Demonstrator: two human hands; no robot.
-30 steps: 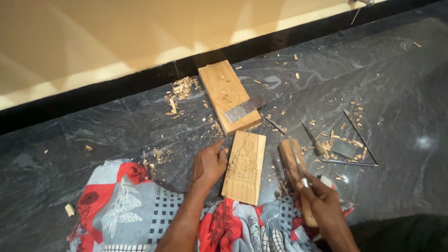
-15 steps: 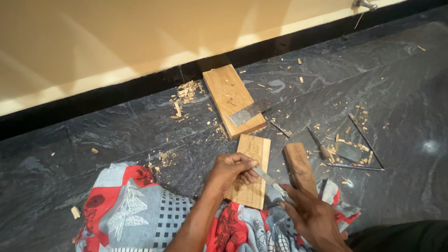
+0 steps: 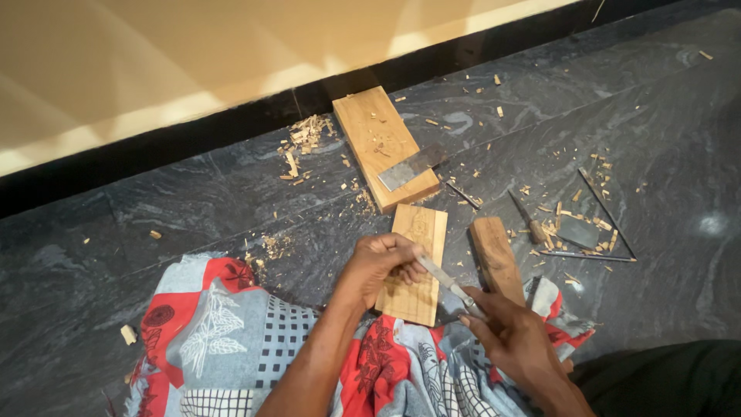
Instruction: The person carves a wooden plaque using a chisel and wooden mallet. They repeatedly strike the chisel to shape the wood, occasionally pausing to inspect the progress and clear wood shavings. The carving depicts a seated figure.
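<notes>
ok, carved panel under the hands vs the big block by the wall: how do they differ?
The carved panel is thin with a pattern cut into its face; the big block is thick and plain. The left hand rests on the panel while the right hand holds a chisel over it; the block lies untouched, with a flat metal blade and chips on top. Both are pale wood, lying flat on the dark floor.
</notes>
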